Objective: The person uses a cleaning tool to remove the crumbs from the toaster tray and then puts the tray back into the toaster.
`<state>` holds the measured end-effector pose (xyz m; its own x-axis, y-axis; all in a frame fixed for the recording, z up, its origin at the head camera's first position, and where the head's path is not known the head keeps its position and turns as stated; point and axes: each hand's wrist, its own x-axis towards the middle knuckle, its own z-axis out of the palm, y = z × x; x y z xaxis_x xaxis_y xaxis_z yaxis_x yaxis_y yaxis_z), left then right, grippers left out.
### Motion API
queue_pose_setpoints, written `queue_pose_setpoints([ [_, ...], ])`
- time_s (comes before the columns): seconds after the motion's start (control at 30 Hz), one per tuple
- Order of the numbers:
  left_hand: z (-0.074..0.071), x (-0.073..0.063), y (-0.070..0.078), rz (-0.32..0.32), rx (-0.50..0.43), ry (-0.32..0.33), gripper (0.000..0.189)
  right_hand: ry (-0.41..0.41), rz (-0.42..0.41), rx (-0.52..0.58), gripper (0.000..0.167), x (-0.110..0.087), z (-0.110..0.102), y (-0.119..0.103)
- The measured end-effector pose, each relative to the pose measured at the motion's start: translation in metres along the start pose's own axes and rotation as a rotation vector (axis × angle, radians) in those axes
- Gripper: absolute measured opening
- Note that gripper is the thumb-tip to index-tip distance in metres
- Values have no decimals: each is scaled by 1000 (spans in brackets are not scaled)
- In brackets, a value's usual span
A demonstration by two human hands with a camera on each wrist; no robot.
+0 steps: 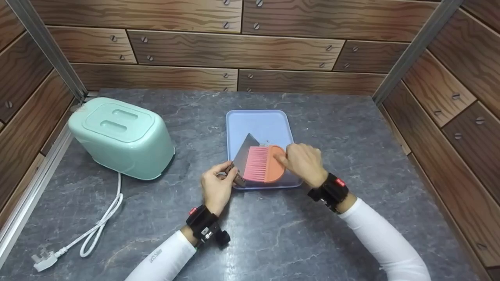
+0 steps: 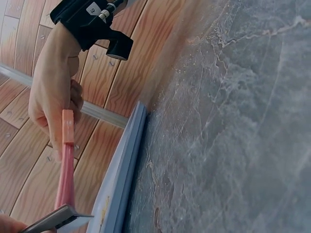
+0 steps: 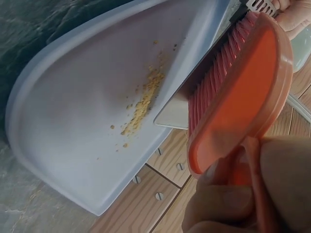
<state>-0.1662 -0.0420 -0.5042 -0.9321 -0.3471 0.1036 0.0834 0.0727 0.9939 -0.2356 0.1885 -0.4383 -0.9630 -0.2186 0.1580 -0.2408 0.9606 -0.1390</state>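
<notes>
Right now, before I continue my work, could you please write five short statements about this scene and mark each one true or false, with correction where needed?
1. The right hand holds an orange brush with pink bristles. True.
2. The left hand holds nothing. False: it grips a flat metal scraper with a brown handle.
3. Small yellow crumbs lie in the light-blue rectangular tray. True.
4. The mint-green rounded appliance stands to the right of the tray. False: in the head view it stands to the left.
5. A white plug lies on the grey marbled table. True.
</notes>
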Motion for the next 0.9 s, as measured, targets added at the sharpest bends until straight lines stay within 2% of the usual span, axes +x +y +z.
queue_pose_setpoints([
  [0.43,0,0,1,7,-2,-2,26,-9,29,19,65,3,-9,12],
  [0.57,0,0,1,19,17,6,26,28,10,20,65,6,-15,18],
  [0.7,0,1,1,28,45,15,25,94,-61,15,64,11,-24,21],
  [0.9,-1,0,3,6,47,5,25,186,-241,-18,58,24,-33,19],
])
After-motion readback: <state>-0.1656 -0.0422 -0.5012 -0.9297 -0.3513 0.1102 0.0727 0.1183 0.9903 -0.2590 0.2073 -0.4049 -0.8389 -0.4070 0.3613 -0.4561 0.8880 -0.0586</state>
